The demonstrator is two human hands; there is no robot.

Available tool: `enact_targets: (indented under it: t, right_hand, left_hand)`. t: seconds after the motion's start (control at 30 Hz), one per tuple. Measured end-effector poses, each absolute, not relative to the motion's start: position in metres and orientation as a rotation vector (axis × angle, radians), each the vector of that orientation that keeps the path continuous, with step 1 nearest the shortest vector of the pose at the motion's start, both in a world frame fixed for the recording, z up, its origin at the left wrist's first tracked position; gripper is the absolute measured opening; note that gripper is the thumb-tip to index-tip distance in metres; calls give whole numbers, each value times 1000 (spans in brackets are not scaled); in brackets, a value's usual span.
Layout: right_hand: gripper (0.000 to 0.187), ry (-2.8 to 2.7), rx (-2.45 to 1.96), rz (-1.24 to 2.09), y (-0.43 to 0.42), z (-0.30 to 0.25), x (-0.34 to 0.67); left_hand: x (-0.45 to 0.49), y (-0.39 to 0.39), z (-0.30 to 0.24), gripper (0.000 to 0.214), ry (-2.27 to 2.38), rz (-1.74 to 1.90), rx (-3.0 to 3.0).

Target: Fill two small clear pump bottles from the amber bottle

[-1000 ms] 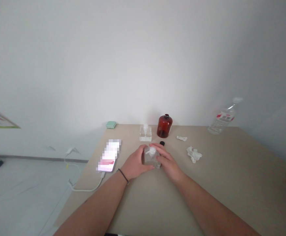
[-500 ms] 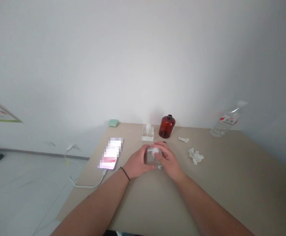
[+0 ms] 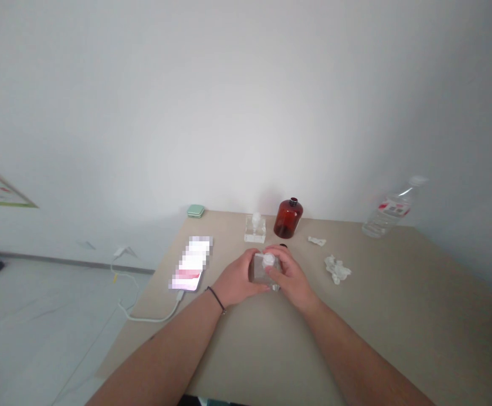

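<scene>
A small clear square bottle with a white cap stands on the beige table in front of me. My left hand is wrapped round its left side. My right hand has its fingers closed on the white cap. A second clear bottle and an amber bottle with no cap stand behind them. A small black cap shows just past my right fingers.
A lit phone on a white cable lies at the left of the table. A green case sits at the back left corner. Crumpled tissues and a plastic water bottle are to the right.
My right hand has come up from beside the clear bottle onto its white cap and turned a little. The left hand keeps its hold.
</scene>
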State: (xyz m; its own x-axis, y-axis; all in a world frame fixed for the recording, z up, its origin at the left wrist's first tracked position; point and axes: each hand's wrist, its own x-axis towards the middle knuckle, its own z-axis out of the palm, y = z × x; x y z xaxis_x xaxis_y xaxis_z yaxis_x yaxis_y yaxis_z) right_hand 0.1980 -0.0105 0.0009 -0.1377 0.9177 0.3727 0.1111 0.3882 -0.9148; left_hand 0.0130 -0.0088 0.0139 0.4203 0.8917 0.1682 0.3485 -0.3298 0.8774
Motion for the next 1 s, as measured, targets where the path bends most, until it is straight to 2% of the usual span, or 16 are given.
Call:
enact_targets:
  t: [0.27,0.43,0.63,1.0]
  right_hand:
    - [25,-1546,-999,935,-11,3,196]
    - [25,-1559,-961,940,-10,3,197]
    - [25,-1488,-989,943,-14,1,192]
    - [27,-1475,-1001,944,-17,3,189]
  left_hand:
    - [9,-9,10,81,946,1010,1801]
    - [15,-13,14,50,804,1125,1531]
    - [28,-18,21,37,789,1174,1326]
    - [35,-17,17,37,850,1212,1215]
